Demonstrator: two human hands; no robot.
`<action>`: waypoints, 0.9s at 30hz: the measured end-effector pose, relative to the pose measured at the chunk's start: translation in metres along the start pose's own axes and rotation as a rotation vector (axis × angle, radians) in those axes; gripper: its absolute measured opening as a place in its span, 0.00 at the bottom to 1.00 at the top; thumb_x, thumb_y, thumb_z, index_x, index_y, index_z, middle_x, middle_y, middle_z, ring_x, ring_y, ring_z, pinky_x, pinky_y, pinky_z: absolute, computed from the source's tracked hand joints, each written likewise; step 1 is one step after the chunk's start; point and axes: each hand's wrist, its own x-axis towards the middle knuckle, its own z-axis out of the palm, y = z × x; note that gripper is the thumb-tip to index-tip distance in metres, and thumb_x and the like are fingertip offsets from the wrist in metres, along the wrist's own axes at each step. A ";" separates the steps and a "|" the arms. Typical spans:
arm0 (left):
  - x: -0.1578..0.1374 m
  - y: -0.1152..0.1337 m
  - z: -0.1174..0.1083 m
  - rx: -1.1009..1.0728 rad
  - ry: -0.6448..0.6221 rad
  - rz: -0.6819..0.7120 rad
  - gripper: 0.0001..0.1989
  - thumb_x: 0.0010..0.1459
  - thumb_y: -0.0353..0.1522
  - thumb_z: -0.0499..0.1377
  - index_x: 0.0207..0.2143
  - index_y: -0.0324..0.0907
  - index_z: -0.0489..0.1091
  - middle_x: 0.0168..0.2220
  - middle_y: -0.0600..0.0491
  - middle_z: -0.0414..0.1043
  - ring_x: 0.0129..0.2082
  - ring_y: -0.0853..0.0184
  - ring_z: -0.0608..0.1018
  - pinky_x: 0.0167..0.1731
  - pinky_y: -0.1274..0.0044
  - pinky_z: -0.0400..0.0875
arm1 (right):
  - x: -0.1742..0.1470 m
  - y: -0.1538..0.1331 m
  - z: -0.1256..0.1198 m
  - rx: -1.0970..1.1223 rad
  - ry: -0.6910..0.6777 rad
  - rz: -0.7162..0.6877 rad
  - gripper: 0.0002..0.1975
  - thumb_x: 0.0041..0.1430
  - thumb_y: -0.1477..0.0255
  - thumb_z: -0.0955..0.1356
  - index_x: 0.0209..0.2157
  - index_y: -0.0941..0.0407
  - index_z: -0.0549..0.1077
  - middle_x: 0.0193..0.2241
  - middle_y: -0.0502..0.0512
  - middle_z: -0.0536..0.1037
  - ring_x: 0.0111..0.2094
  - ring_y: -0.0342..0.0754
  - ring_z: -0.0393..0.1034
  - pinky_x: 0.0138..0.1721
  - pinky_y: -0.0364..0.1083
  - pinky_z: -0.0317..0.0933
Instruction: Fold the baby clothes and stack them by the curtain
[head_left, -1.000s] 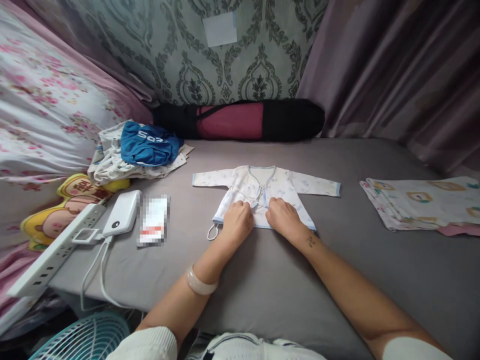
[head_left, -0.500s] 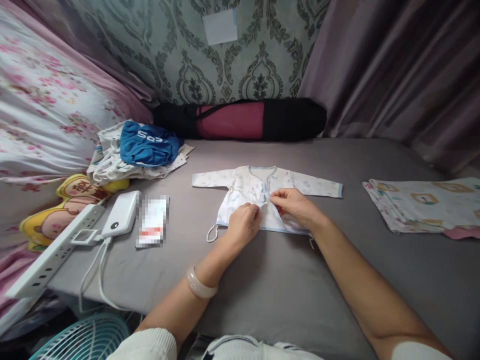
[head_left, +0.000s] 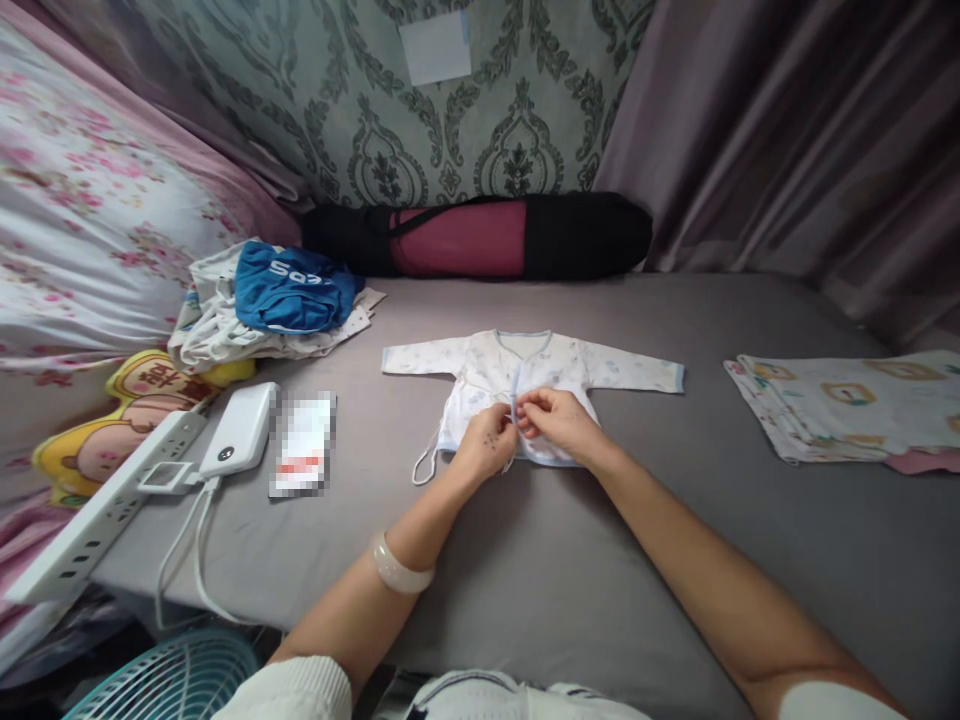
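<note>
A small white baby shirt [head_left: 480, 372] with pale blue trim lies spread on the grey sheet, its sleeves stretched out to both sides. My left hand [head_left: 489, 441] is closed in a pinch at the lower front of the shirt. Right beside it, the fingers of my right hand [head_left: 553, 415] pinch the shirt's front edge near the blue trim strip. A white tie string [head_left: 424, 467] loops out past the lower left hem. My fingers partly hide the lower middle of the shirt.
Folded printed cloths [head_left: 847, 405] lie at the right. Crumpled clothes with a blue garment [head_left: 296, 288] on top sit at the left. Nearer are a white power bank [head_left: 240, 428], a power strip [head_left: 101, 505] and a blurred packet [head_left: 302, 440]. A long black-and-red bag [head_left: 461, 240] rests along the wall.
My right hand has moved left and slightly down, bringing the shirt's front edge over to the middle. The two hands are now closer together, and the front panel lies flatter.
</note>
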 end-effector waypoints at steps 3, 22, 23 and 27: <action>0.001 0.002 -0.005 -0.192 0.049 -0.149 0.14 0.59 0.29 0.49 0.46 0.37 0.69 0.20 0.57 0.68 0.20 0.70 0.72 0.24 0.80 0.63 | -0.010 0.000 0.004 -0.271 -0.039 -0.173 0.09 0.55 0.78 0.64 0.35 0.56 0.75 0.32 0.53 0.79 0.33 0.44 0.74 0.35 0.41 0.66; -0.003 -0.004 -0.006 0.207 0.185 -0.033 0.17 0.55 0.29 0.54 0.48 0.44 0.61 0.28 0.57 0.69 0.30 0.67 0.73 0.31 0.77 0.61 | 0.022 0.013 -0.112 -0.933 0.417 -0.092 0.09 0.56 0.73 0.65 0.36 0.58 0.78 0.35 0.58 0.80 0.38 0.50 0.74 0.40 0.45 0.63; -0.003 -0.003 -0.005 0.241 0.179 -0.028 0.17 0.55 0.29 0.54 0.48 0.44 0.60 0.29 0.57 0.70 0.30 0.66 0.73 0.31 0.77 0.61 | 0.023 0.016 -0.112 -0.968 0.405 -0.098 0.10 0.57 0.72 0.66 0.38 0.57 0.78 0.36 0.58 0.80 0.38 0.50 0.73 0.40 0.45 0.63; -0.006 -0.003 -0.006 0.371 0.186 0.010 0.16 0.57 0.28 0.52 0.49 0.43 0.59 0.31 0.54 0.71 0.33 0.64 0.74 0.32 0.76 0.62 | 0.028 0.027 -0.112 -1.046 0.406 -0.089 0.11 0.58 0.70 0.65 0.40 0.57 0.77 0.38 0.59 0.79 0.39 0.50 0.72 0.41 0.45 0.61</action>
